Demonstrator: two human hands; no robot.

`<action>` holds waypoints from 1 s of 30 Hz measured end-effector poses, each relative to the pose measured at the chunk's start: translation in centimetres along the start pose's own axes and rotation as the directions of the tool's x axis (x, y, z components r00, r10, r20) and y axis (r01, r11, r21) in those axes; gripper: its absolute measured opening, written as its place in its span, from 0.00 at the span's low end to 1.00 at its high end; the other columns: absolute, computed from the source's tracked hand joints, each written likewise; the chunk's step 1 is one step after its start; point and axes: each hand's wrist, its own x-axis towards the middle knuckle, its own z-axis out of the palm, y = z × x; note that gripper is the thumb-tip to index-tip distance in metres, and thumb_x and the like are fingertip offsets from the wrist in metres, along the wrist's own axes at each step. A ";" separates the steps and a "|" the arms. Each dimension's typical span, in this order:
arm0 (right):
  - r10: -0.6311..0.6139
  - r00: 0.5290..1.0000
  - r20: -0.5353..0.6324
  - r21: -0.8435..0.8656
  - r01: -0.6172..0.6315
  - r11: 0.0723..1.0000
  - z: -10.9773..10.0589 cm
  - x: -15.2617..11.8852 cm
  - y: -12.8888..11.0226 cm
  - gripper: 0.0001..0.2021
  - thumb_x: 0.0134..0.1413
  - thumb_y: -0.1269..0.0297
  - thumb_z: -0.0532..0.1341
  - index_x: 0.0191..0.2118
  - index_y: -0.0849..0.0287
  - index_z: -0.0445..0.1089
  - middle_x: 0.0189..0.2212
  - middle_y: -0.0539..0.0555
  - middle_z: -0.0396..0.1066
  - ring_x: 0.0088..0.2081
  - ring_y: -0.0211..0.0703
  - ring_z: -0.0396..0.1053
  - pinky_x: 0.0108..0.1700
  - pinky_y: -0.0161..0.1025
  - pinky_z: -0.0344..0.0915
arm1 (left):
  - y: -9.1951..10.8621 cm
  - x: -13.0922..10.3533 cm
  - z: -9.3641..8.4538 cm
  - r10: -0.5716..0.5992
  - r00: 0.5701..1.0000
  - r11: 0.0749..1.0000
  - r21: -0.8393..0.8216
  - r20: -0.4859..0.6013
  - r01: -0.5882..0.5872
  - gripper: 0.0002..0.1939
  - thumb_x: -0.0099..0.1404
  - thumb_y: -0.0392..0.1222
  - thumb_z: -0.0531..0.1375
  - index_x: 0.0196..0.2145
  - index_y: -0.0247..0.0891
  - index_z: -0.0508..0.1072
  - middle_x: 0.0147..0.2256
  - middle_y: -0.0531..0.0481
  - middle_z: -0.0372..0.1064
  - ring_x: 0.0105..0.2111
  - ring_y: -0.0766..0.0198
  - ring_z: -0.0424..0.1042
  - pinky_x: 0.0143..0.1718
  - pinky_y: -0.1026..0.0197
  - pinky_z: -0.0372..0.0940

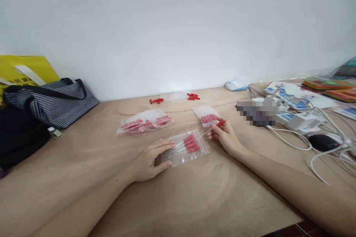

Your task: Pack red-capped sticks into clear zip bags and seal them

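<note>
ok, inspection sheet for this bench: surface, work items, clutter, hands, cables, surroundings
surface: brown tabletop, faint swirls
work items: front clear bag of red-ended droppers, bag pile, single bag, loose red bulbs
clutter: striped bag left; mouse, chargers right
hands: left hand on front bag; right hand holds dropper
cables: white cables tangled, right
surroundings: pale wall; other people, nothing seen

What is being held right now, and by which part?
The right hand holds a thin clear stick with a red end, pinched at or near that end. The left hand rests on the clear bag.
</note>
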 end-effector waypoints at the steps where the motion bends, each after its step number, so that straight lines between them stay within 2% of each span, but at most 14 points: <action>1: 0.006 1.000 0.009 0.004 -0.006 1.000 0.0 0.0 0.0 0.22 0.41 0.57 0.60 0.41 0.54 0.50 0.25 0.44 0.59 0.21 0.34 0.65 0.25 0.37 0.66 | 0.1 0.0 0.0 0.000 1.000 1.000 0.000 -0.002 0.000 0.22 0.61 0.44 0.54 0.53 0.41 0.60 0.53 0.47 0.59 0.54 0.56 0.56 0.56 0.49 0.51; 9: 0.049 0.998 0.031 0.017 -0.050 0.999 -0.2 -0.1 -0.2 0.22 0.37 0.61 0.59 0.40 0.55 0.50 0.22 0.42 0.59 0.20 0.33 0.64 0.21 0.33 0.62 | 0.0 0.1 0.0 0.019 1.000 1.000 0.007 -0.002 -0.018 0.22 0.61 0.44 0.53 0.53 0.41 0.59 0.53 0.47 0.60 0.54 0.57 0.57 0.57 0.48 0.49; 15: 0.053 0.998 0.018 0.024 -0.053 0.998 -0.1 -0.1 -0.3 0.21 0.38 0.61 0.60 0.39 0.55 0.50 0.21 0.41 0.60 0.19 0.33 0.64 0.21 0.33 0.63 | -0.5 0.0 0.2 0.027 1.000 1.000 0.004 -0.002 -0.027 0.22 0.62 0.45 0.53 0.54 0.40 0.59 0.54 0.47 0.59 0.55 0.57 0.56 0.57 0.49 0.48; 18: 0.053 0.996 0.067 0.052 -0.057 0.997 -0.1 -0.2 -0.2 0.21 0.38 0.61 0.61 0.39 0.54 0.51 0.22 0.42 0.61 0.21 0.34 0.66 0.24 0.35 0.65 | -0.4 0.0 0.2 0.022 1.000 1.000 -0.001 0.007 -0.022 0.22 0.62 0.44 0.53 0.54 0.40 0.58 0.54 0.47 0.59 0.55 0.58 0.56 0.58 0.49 0.48; 24: 0.118 0.974 0.192 0.162 -0.150 0.975 -0.2 -0.3 0.2 0.14 0.47 0.55 0.57 0.38 0.54 0.55 0.24 0.46 0.65 0.26 0.37 0.69 0.31 0.39 0.67 | -0.1 0.0 0.0 0.020 1.000 1.000 -0.006 0.006 -0.020 0.22 0.62 0.44 0.53 0.54 0.41 0.59 0.54 0.48 0.59 0.54 0.57 0.56 0.57 0.49 0.48; 26: 0.147 0.967 0.209 0.145 -0.180 0.973 -0.2 -0.4 0.3 0.13 0.46 0.55 0.58 0.36 0.55 0.58 0.25 0.47 0.65 0.27 0.36 0.69 0.34 0.39 0.68 | -0.1 0.1 0.0 0.011 1.000 1.000 -0.003 0.015 -0.011 0.22 0.62 0.44 0.53 0.54 0.40 0.59 0.54 0.47 0.59 0.54 0.57 0.56 0.57 0.49 0.49; 30: 0.187 0.952 0.244 -0.018 -0.188 0.982 0.1 -0.6 0.1 0.14 0.39 0.59 0.63 0.31 0.59 0.61 0.25 0.47 0.65 0.25 0.32 0.67 0.32 0.35 0.68 | -0.2 0.0 0.1 0.014 1.000 1.000 -0.001 0.008 -0.014 0.22 0.62 0.44 0.53 0.54 0.40 0.59 0.54 0.47 0.58 0.55 0.57 0.56 0.57 0.49 0.50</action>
